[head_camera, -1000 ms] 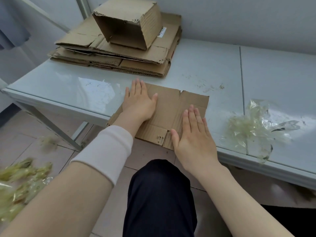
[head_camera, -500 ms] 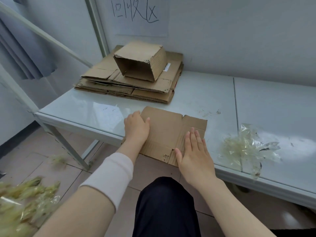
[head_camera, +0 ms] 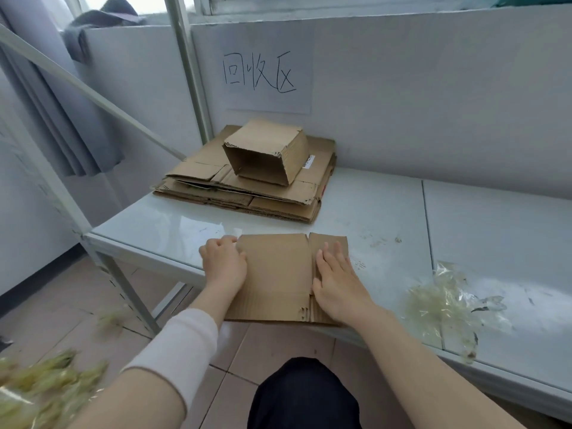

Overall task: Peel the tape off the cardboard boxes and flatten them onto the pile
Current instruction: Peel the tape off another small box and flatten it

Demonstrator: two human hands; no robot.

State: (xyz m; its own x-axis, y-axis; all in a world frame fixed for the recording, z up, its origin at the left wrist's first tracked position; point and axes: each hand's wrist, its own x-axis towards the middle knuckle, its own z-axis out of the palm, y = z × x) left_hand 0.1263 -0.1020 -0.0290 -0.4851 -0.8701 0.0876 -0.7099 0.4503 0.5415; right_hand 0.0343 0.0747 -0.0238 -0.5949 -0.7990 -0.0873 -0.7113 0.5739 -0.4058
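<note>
Flattened cardboard box (head_camera: 277,274) lying at the near edge of the white tabletop (head_camera: 387,212), its near side overhanging the edge slightly. Left hand (head_camera: 223,266) resting at the box's left edge, fingers curled over the far-left corner and gripping it, wrist bent down, forearm reaching in from lower left with a pale sleeve (head_camera: 182,342) pushed up past the wrist. Right hand (head_camera: 335,280) lying open and flat, palm down, fingers together and pointing away, pressing on the right-hand flaps beside the fold line and holding nothing. Sitting further back against the wall, well apart from the hands, a pile of flattened cardboard (head_camera: 247,193), and standing on top of it a still-assembled box (head_camera: 267,151) tipped on its side with its open end facing the camera. Lying to the right on the tabletop, near its front edge, a crumpled heap of clear peeled tape (head_camera: 448,305); more yellowish tape scraps (head_camera: 40,388) blurring in the lower left over the tiled floor (head_camera: 55,308). Hanging on the wall above the pile, a paper sign (head_camera: 263,72) with handwritten characters. Rising at the left, a white metal frame (head_camera: 185,69) with a diagonal brace, and grey fabric (head_camera: 46,103) hanging beside it. Showing at bottom centre, a dark-trousered knee (head_camera: 303,394).
</note>
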